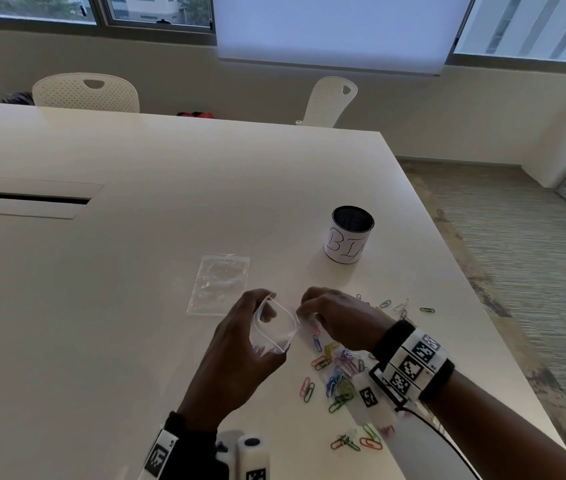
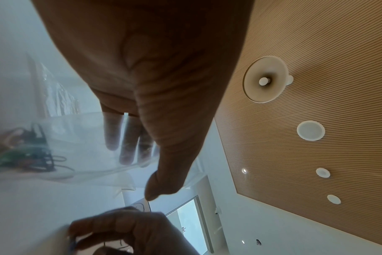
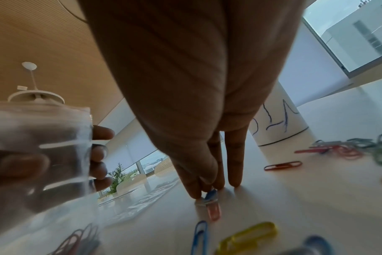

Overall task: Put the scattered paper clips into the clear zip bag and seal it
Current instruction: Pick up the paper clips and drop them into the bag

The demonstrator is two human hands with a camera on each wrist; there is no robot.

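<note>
My left hand [image 1: 240, 344] holds the clear zip bag [image 1: 274, 327] just above the table, its mouth spread open toward the right. A few coloured clips [image 2: 22, 155] lie in the bag's bottom. My right hand [image 1: 309, 311] is beside the bag's mouth, fingertips down on the table. In the right wrist view its thumb and fingers [image 3: 205, 188] pinch a blue paper clip [image 3: 210, 193], with a pink clip [image 3: 214, 209] lying right under it. Several loose coloured clips [image 1: 340, 379] are scattered under and behind my right wrist.
A second clear zip bag [image 1: 219, 282] lies flat beyond my left hand. A black mesh cup with a white paper label [image 1: 349, 237] stands behind the clips. The table's right edge [image 1: 465, 271] runs close to the clips. Two white chairs [image 1: 86, 93] stand at the far side.
</note>
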